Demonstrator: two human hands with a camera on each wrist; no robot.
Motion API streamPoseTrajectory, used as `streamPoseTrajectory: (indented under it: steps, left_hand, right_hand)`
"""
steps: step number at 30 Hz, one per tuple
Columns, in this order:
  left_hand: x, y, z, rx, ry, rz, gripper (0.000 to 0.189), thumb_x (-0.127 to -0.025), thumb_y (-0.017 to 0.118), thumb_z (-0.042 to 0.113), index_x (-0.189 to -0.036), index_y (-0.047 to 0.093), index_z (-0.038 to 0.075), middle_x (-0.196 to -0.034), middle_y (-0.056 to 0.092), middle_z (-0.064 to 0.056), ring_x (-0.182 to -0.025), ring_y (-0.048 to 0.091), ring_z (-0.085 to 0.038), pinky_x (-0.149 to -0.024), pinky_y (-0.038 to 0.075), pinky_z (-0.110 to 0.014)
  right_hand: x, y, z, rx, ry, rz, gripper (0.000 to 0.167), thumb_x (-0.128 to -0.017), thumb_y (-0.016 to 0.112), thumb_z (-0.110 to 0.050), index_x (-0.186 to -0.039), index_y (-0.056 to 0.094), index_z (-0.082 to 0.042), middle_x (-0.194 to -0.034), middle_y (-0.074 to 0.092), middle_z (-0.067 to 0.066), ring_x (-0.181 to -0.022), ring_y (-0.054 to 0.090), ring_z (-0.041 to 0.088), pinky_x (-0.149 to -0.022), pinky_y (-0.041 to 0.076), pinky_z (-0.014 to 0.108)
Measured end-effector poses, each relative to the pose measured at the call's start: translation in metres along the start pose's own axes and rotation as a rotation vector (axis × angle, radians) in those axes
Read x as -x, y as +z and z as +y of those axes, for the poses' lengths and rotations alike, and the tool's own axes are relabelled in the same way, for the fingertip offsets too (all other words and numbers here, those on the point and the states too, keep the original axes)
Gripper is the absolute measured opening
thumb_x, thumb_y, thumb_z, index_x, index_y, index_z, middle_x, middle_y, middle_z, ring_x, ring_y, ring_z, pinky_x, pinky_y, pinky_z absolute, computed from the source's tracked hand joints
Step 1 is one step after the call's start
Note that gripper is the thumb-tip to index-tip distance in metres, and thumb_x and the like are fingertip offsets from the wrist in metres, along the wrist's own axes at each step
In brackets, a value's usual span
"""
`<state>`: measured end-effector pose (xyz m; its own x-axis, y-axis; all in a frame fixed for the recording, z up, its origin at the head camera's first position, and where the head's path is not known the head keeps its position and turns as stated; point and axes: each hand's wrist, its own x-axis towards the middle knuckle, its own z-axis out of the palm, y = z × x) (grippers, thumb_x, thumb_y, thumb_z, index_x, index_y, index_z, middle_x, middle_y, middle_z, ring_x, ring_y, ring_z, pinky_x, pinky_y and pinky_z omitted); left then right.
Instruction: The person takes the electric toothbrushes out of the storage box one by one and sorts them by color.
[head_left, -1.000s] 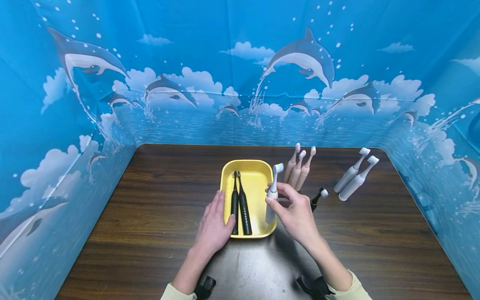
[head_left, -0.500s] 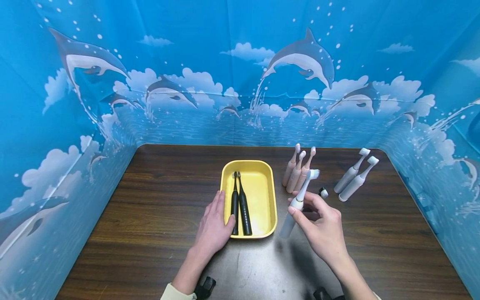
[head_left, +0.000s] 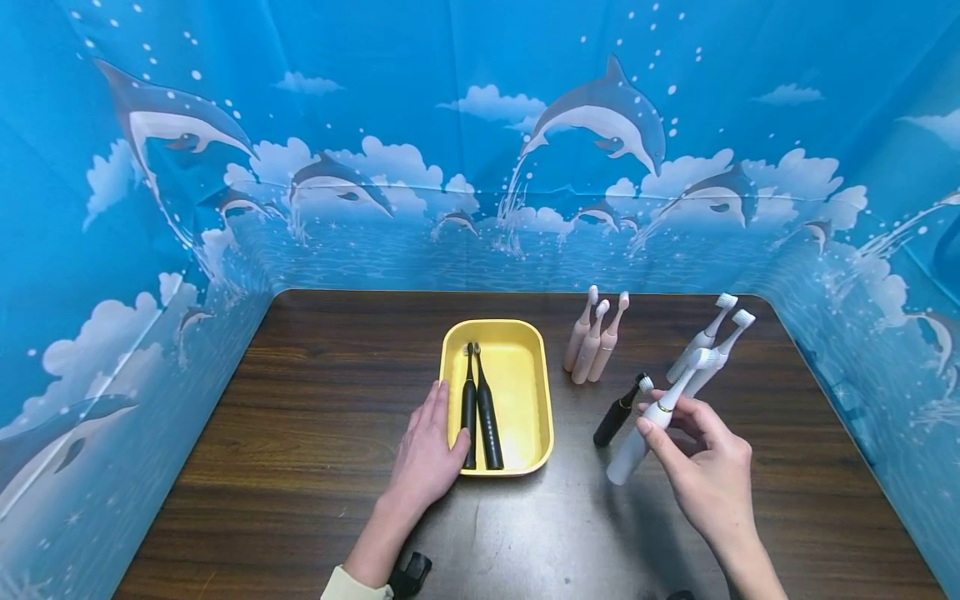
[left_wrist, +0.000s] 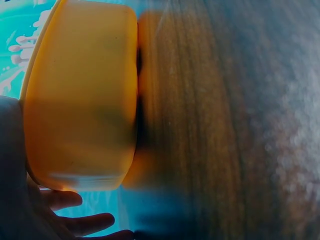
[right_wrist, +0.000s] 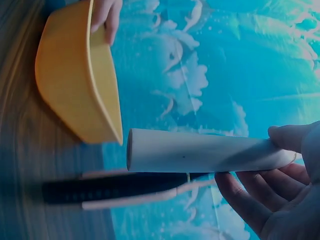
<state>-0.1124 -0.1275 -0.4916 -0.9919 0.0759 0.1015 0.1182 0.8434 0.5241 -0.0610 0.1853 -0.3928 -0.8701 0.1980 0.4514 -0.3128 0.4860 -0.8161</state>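
Note:
In the head view my left hand (head_left: 431,450) rests on the left side of a yellow tray (head_left: 546,400), fingers straight along the rim and thumb over the inside. Two black electric toothbrushes (head_left: 489,421) lie side by side in the tray. My right hand (head_left: 708,467) pinches a white electric toothbrush (head_left: 637,446) near its neck, between thumb and fingers. It slants, bristles up and to the right; its handle (right_wrist: 195,152) hangs free of the table in the right wrist view. Just left of it stands a black electric toothbrush (head_left: 617,419) with white bristles.
Three pink electric toothbrushes (head_left: 592,346) stand clustered right of the tray. Two white electric toothbrushes (head_left: 697,343) stand farther right, partly behind the held one. A blue dolphin-print curtain (head_left: 375,233) borders the dark wooden table (head_left: 315,417) at the back and sides.
My right hand has carried the white toothbrush from over the tray's right edge out to the right, past the standing black one, tilting it further. My left hand has stayed on the tray.

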Motion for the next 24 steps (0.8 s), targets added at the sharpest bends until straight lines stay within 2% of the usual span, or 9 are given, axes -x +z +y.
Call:
streamPoseTrajectory:
  steps: [5,11,17,19,22,24]
  left_hand:
    - [0.0,0.0,0.0,0.012,0.001,0.012,0.078,-0.094,0.065,0.028,-0.16,0.031,0.004,-0.163,0.033,-0.019,-0.138,0.043,-0.045,-0.107,0.041,-0.06]
    - [0.0,0.0,0.0,0.017,0.001,0.018,0.078,-0.094,0.064,0.028,-0.16,0.032,0.004,-0.163,0.034,-0.019,-0.138,0.043,-0.045,-0.107,0.041,-0.059]
    - [0.0,0.0,0.0,0.01,0.004,0.011,0.079,-0.094,0.064,0.029,-0.16,0.031,0.004,-0.163,0.033,-0.019,-0.138,0.044,-0.045,-0.105,0.042,-0.06]
    - [0.0,-0.001,0.0,0.009,0.003,0.008,0.079,-0.094,0.064,0.029,-0.161,0.031,0.004,-0.163,0.033,-0.019,-0.138,0.044,-0.045,-0.105,0.043,-0.06]
    - [0.0,-0.001,0.0,0.008,0.001,0.006,0.079,-0.094,0.065,0.029,-0.161,0.03,0.004,-0.163,0.033,-0.019,-0.138,0.043,-0.045,-0.105,0.042,-0.06]
    - [0.0,0.0,0.0,0.008,0.003,0.006,0.079,-0.094,0.065,0.029,-0.161,0.03,0.004,-0.163,0.033,-0.019,-0.138,0.043,-0.045,-0.106,0.042,-0.06]
  right_hand:
    - [-0.003,-0.012,0.014,0.072,-0.019,0.071,0.036,-0.083,0.077,0.012,-0.117,0.069,0.007,-0.103,0.076,0.019,-0.093,0.065,-0.01,-0.078,0.05,0.01]
    - [-0.01,-0.02,0.044,0.179,-0.079,0.218,0.035,-0.079,0.08,0.012,-0.113,0.069,0.012,-0.104,0.074,0.025,-0.089,0.058,-0.02,-0.075,0.047,0.004]
    - [-0.018,-0.02,0.079,0.259,-0.057,0.34,0.034,-0.08,0.081,0.009,-0.112,0.069,0.012,-0.102,0.074,0.025,-0.089,0.053,-0.025,-0.073,0.042,0.001]
    - [-0.02,-0.018,0.09,0.275,-0.059,0.373,0.033,-0.081,0.082,0.007,-0.112,0.07,0.011,-0.102,0.074,0.025,-0.091,0.052,-0.025,-0.077,0.04,0.002]
    - [-0.023,-0.013,0.103,0.269,-0.053,0.416,0.032,-0.081,0.082,0.005,-0.11,0.072,0.01,-0.102,0.072,0.022,-0.093,0.054,-0.019,-0.078,0.043,0.004]
    - [-0.025,-0.01,0.11,0.259,-0.032,0.438,0.031,-0.081,0.083,0.004,-0.11,0.072,0.009,-0.099,0.069,0.009,-0.094,0.054,-0.014,-0.08,0.045,0.004]
